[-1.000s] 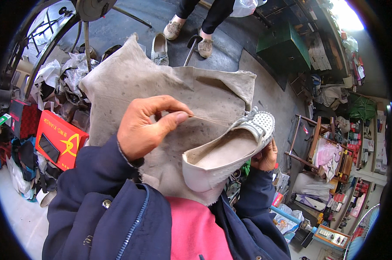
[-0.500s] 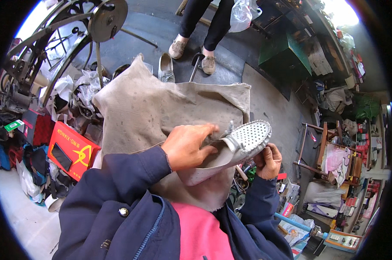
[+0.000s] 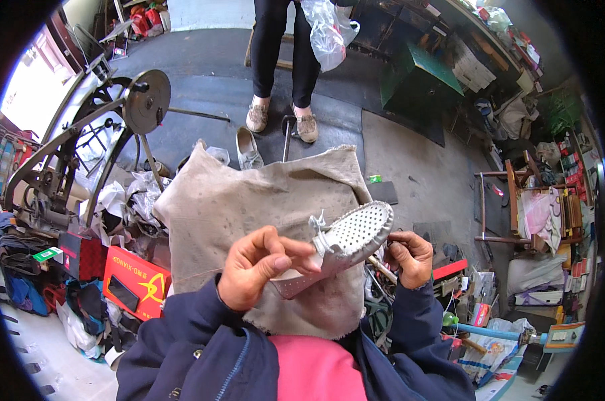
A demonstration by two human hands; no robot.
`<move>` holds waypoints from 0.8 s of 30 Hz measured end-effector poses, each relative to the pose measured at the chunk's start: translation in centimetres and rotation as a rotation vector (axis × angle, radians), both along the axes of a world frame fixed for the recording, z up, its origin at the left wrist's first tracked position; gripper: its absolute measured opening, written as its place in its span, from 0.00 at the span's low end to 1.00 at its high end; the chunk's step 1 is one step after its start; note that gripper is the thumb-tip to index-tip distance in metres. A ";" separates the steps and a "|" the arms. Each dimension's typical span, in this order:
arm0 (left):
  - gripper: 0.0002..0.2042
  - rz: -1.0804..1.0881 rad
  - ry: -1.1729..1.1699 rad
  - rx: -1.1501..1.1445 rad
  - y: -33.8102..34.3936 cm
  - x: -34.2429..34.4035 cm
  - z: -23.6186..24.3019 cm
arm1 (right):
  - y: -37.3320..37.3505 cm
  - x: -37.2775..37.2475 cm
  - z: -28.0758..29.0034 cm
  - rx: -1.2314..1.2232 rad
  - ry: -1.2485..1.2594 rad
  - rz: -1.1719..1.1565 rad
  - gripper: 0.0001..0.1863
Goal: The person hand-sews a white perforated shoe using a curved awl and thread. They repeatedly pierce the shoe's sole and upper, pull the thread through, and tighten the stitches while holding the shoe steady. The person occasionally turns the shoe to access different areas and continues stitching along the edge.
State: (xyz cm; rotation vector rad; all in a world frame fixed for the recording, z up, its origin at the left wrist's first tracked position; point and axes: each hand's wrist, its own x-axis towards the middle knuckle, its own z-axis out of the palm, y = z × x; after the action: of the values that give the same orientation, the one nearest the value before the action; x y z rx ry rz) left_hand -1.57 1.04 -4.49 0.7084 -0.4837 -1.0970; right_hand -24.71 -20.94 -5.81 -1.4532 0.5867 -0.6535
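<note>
A light grey slip-on shoe with a perforated toe and a small bow lies tilted above the beige cloth over my lap, its toe up and to the right. My left hand is at the shoe's opening, its fingers apart and partly stretched over the edge, hiding the heel part. Just right of the toe, my right hand has thumb and forefinger pinched together. What they hold, if anything, is too small to make out.
A person in dark trousers stands ahead, near a single light shoe on the floor. A black machine with a metal wheel is at the left, above a red box with a phone. A wooden rack stands right.
The view has tilted up, showing more floor ahead. My left hand has drawn back from inside the shoe to its edge, and my right hand has come slightly away from the toe.
</note>
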 end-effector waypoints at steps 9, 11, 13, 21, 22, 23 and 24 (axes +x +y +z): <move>0.24 -0.193 -0.732 0.199 -1.6 -1.3 -1.4 | 0.3 -0.9 2.2 0.031 0.087 0.070 0.11; 0.30 -0.401 -0.651 0.242 -1.8 -1.4 -1.6 | 0.2 -1.3 2.3 -0.002 0.146 0.047 0.10; 0.31 -0.506 -0.202 0.287 -2.9 -2.0 -2.2 | 0.1 -1.7 2.1 -0.008 0.169 0.053 0.10; 0.31 -0.468 0.288 0.044 -6.9 -4.3 -3.0 | -1.7 -2.6 2.4 0.044 0.244 0.107 0.09; 0.30 -0.486 0.212 0.014 -7.3 -4.4 -2.8 | -2.1 -2.7 3.0 0.056 0.261 0.117 0.09; 0.31 -0.516 0.140 0.017 -7.7 -4.2 -2.7 | -2.5 -2.8 3.6 0.058 0.341 0.138 0.09; 0.33 -0.595 0.109 0.122 -7.6 -4.0 -2.7 | -2.9 -2.7 4.3 0.044 0.373 0.163 0.09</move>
State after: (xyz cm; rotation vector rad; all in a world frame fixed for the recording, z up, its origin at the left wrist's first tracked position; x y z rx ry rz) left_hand -5.61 -6.55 -7.19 0.6202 -0.5536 -1.7255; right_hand -27.45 -23.88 -1.46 -1.5736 0.7554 -0.2398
